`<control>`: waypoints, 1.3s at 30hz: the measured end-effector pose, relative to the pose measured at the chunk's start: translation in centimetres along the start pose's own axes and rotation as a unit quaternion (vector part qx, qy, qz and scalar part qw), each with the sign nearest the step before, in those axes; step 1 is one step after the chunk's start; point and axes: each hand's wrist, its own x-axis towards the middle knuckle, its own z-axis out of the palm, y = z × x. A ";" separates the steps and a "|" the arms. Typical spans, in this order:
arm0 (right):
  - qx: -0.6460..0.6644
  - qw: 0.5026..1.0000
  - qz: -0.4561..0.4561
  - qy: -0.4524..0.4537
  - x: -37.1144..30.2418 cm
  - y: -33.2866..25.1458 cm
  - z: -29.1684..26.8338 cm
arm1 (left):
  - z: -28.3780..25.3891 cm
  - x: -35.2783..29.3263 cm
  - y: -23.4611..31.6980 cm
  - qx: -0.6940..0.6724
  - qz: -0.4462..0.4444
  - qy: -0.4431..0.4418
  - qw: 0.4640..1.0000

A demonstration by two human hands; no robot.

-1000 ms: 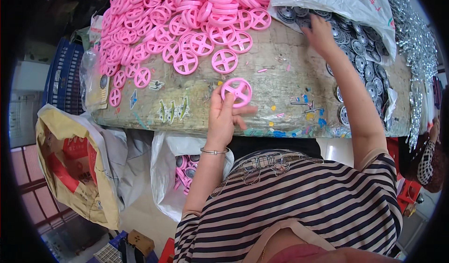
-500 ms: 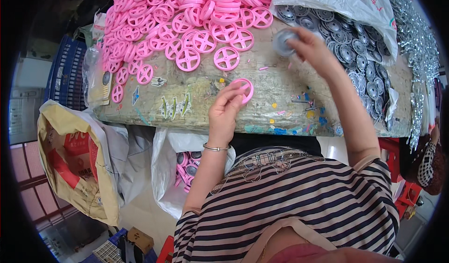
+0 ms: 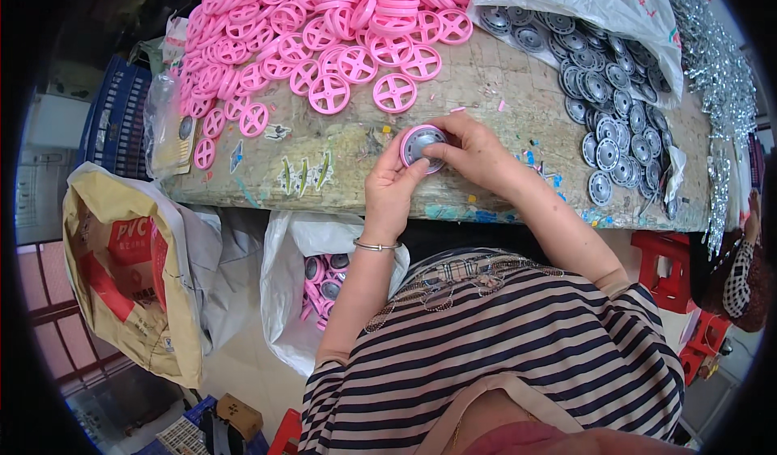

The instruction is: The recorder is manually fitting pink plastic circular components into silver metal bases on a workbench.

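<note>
Above the table's near edge, my left hand [image 3: 392, 181] grips a pink plastic wheel ring [image 3: 404, 149] by its side. A round grey hubcap disc [image 3: 422, 141] sits inside that ring, face up. My right hand [image 3: 471, 152] is closed on the disc, its thumb pressing on the face and its fingers around the far rim. A heap of pink spoked wheels [image 3: 324, 18] covers the far left of the table. On the right, many grey discs [image 3: 607, 91] spill from a white plastic sack [image 3: 591, 2].
Beneath the near edge, an open white bag [image 3: 279, 293] holds pink wheels with grey centres. Left of it stands a tan paper sack [image 3: 178, 309]. Silver tinsel [image 3: 716, 74] hangs at the right. Small stickers [image 3: 303, 175] and coloured scraps lie on the worn tabletop [image 3: 477, 74].
My right hand has come left and nearer from beside the grey pile, bringing a grey disc onto the pink ring in my left hand. The left hand has barely moved.
</note>
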 end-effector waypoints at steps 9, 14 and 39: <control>0.069 0.986 0.140 -0.054 -0.5 0.0 0.2 | -1.0 0.1 -0.5 0.054 0.021 -0.004 0.998; 0.229 0.963 0.137 -0.044 -0.8 -0.2 0.4 | -0.8 -0.2 -0.6 0.067 0.048 0.017 0.996; 0.199 0.974 0.096 -0.056 -0.1 -1.7 3.3 | -0.7 -0.6 -0.3 0.036 0.081 0.049 0.995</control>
